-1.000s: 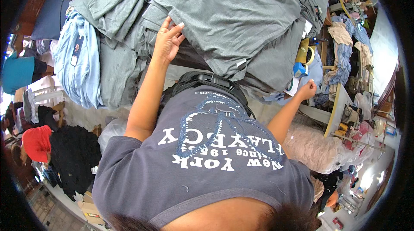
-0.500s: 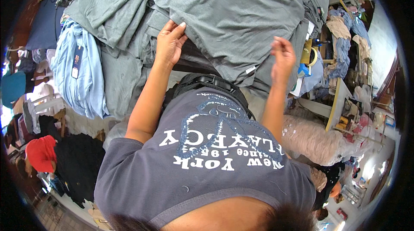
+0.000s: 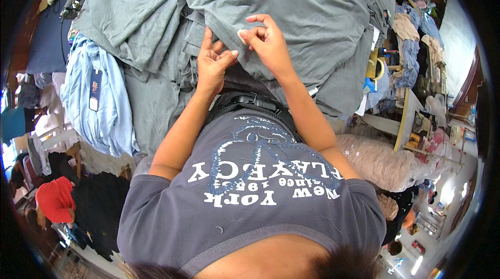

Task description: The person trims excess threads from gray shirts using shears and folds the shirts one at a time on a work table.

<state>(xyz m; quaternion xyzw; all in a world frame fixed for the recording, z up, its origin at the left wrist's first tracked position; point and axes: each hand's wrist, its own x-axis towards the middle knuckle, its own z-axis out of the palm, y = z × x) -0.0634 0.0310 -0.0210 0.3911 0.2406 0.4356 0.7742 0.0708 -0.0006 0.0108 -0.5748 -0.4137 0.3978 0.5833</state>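
Observation:
A grey T-shirt [image 3: 297, 24] lies spread over a pile of like grey shirts in front of me. At its near left edge, my left hand [image 3: 212, 68] has the index finger stretched up and the thumb and other fingers closed at the cloth's edge. Just to the right, my right hand [image 3: 271, 47] is raised over the shirt, apart from the left hand. Its thumb is pressed toward a bent finger while the index finger arches above. Whatever is between those fingertips is too small to make out.
Light blue garments [image 3: 99, 107] with a dark hang tag [image 3: 95, 89] hang at the left. A roll of tape [image 3: 379, 65] sits at the right edge of the pile. Clear plastic-wrapped bundles [image 3: 375, 159] lie at the right. Behind on the left is a person in red [image 3: 54, 198].
My right hand has swung left from the right side of the shirt to beside my left hand. My left hand has shifted slightly down and right, and its index finger has straightened.

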